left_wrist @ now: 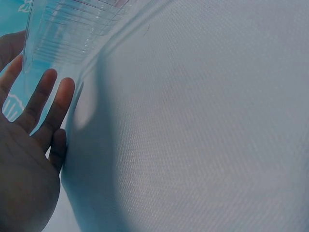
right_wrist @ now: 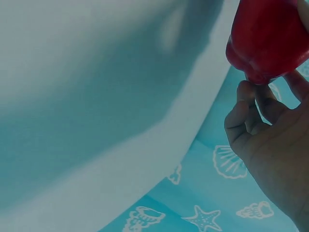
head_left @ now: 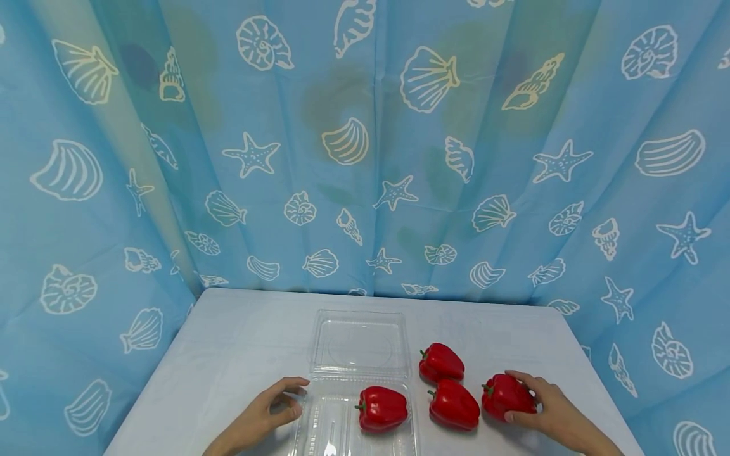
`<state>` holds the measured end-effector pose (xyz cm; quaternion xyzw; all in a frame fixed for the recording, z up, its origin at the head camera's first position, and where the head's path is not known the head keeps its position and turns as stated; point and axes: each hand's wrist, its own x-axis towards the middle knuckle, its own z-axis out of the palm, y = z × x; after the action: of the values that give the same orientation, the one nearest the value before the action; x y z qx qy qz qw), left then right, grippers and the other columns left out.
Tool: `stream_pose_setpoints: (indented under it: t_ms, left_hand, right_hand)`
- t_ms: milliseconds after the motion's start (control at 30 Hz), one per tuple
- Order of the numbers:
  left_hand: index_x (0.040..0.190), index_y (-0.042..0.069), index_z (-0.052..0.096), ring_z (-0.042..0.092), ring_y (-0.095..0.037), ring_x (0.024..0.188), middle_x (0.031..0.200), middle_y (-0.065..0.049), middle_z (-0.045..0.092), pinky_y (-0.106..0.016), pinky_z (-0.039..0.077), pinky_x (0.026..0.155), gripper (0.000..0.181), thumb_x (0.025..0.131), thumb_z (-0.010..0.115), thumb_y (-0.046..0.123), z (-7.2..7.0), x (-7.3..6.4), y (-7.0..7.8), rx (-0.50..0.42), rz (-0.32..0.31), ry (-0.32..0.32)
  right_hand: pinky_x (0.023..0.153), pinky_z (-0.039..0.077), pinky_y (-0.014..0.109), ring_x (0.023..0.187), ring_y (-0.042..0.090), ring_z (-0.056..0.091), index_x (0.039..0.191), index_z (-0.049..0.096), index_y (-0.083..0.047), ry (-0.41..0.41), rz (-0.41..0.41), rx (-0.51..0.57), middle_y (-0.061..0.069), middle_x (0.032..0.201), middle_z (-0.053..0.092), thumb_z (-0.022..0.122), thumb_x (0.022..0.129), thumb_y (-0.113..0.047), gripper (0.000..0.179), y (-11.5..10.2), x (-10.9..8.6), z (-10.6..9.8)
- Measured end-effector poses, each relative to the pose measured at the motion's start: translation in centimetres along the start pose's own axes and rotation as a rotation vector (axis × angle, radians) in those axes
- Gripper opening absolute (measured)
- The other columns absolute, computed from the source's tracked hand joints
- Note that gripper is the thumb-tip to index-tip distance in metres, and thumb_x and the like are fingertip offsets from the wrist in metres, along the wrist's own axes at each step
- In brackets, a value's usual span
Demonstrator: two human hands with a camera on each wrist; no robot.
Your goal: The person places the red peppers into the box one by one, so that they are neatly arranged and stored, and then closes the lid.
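Note:
My right hand [head_left: 544,408] grips a red bell pepper [head_left: 507,396] at the right, fingers over its far side and thumb at its near side. The right wrist view shows the same pepper [right_wrist: 268,36] with fingertips at its lower end. At the left edge of an opened clear plastic clamshell container [head_left: 333,437], my left hand [head_left: 265,408] has its fingers spread and loosely bent, fingertips right at the rim. The left wrist view shows that hand [left_wrist: 29,135] beside the container [left_wrist: 72,29]. Another bell pepper [head_left: 383,410] lies inside the container base, stem to the left.
Two more red bell peppers, one farther back [head_left: 441,363] and one nearer [head_left: 454,405], lie between the container and my right hand. The container's lid [head_left: 360,342] lies folded back. A blue shell-patterned curtain [head_left: 376,190] surrounds the white table [head_left: 245,335].

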<state>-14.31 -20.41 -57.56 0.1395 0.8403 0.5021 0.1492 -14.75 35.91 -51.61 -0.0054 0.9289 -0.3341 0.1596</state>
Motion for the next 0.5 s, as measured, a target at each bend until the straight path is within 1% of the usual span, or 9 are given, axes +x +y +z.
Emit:
stream_pose_setpoints:
  t_ms: [67,300,500]
  left_hand:
    - [0.142,0.017,0.053,0.062,-0.015,0.102,0.134,-0.007,0.060,-0.036,0.050,0.091,0.045,0.100,0.063,0.032,0.0,0.0,0.0,0.000,0.002,-0.001]
    - [0.143,0.016,0.052,0.062,-0.014,0.103,0.134,-0.008,0.059,-0.033,0.050,0.091,0.045,0.101,0.062,0.031,0.0,0.0,-0.1,-0.010,0.012,-0.007]
    - [0.143,0.017,0.052,0.062,-0.016,0.103,0.134,-0.008,0.059,-0.034,0.050,0.092,0.045,0.101,0.062,0.031,0.0,-0.1,-0.1,-0.016,0.009,-0.011]
  right_hand:
    - [0.073,0.060,0.042,0.111,0.034,0.049,0.148,0.041,-0.006,0.011,-0.005,-0.004,0.018,0.131,0.054,0.093,0.061,-0.049,0.110,-0.4,-0.1,-0.3]
    - [0.069,0.058,0.036,0.109,0.033,0.047,0.148,0.042,-0.010,0.025,-0.039,0.006,0.016,0.127,0.056,0.091,0.067,-0.047,0.101,-1.9,-0.8,-1.1]
    - [0.068,0.059,0.036,0.112,0.034,0.046,0.148,0.043,-0.012,0.030,-0.055,0.010,0.016,0.129,0.055,0.091,0.066,-0.048,0.102,-3.3,-1.1,-1.4]
